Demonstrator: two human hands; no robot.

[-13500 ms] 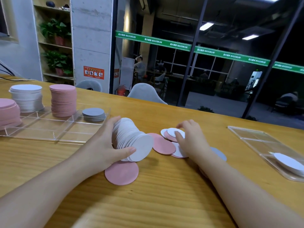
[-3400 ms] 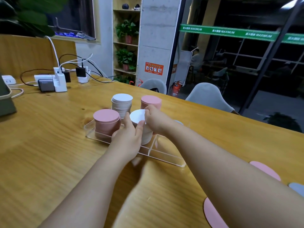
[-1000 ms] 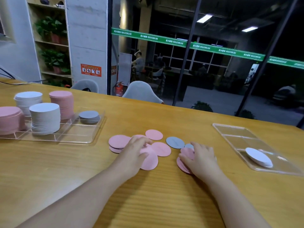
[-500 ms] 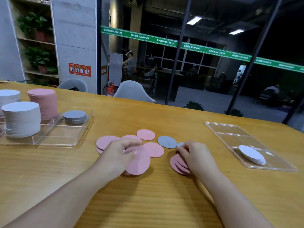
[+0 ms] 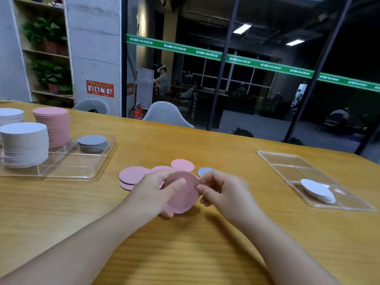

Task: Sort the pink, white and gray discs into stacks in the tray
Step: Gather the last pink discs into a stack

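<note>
White stacks [image 5: 23, 145], a pink stack [image 5: 53, 126] and gray discs [image 5: 92, 142] are sitting in the left tray [image 5: 82, 171]. Mid-desk [image 5: 61, 212], the left hand [image 5: 153, 191] is gripping pink discs [image 5: 184, 195] while the right hand [image 5: 223, 192] is pinching their edge. Loose discs [image 5: 132, 175] are lying just behind.

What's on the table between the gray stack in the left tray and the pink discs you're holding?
Head view: the tray's clear rim, bare wood, then loose pink discs lying overlapped beside the left hand.

Your left hand [image 5: 158, 191]: fingers curled, thumb pinching. Your right hand [image 5: 223, 190]: curled, fingertips pinching just beside it. Both forearms bare, converging.
</note>
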